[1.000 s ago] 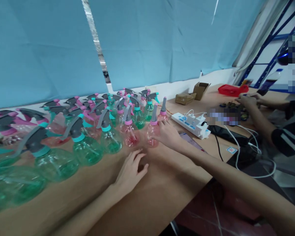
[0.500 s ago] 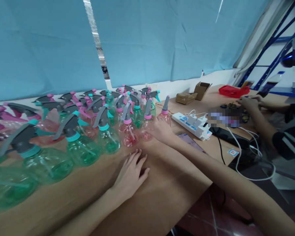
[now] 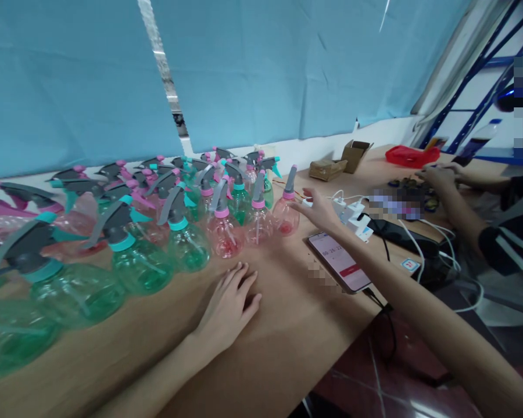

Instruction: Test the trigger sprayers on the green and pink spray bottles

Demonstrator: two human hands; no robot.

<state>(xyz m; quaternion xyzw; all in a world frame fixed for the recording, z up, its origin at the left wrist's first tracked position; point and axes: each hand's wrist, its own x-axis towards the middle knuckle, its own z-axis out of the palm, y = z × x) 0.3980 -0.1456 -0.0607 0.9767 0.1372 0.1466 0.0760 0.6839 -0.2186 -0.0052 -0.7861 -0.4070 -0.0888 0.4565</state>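
Note:
My left hand (image 3: 227, 303) lies flat on the wooden table (image 3: 261, 342), fingers stretched out and holding nothing. In front of it stand a pink spray bottle (image 3: 225, 235) and a green spray bottle (image 3: 187, 247), both with grey trigger heads. My right hand (image 3: 319, 210) is raised with its fingers apart, just right of the rightmost pink spray bottle (image 3: 286, 213); whether a fingertip touches that bottle is hard to tell. Beneath the right forearm lies a phone (image 3: 337, 261) with a lit timer screen. Many more pink and green spray bottles crowd the left side, some of them tilted.
A white power strip (image 3: 353, 216) with plugs and cables sits beyond my right hand. Two small cardboard boxes (image 3: 326, 169) and a red tray (image 3: 412, 155) stand further back. At the right, another person's hands (image 3: 440, 174) are over small dark parts. A blue sheet hangs behind.
My right hand has moved right, away from the pink spray bottles, and its fingers have spread. The phone is now more exposed. My left hand stays in place.

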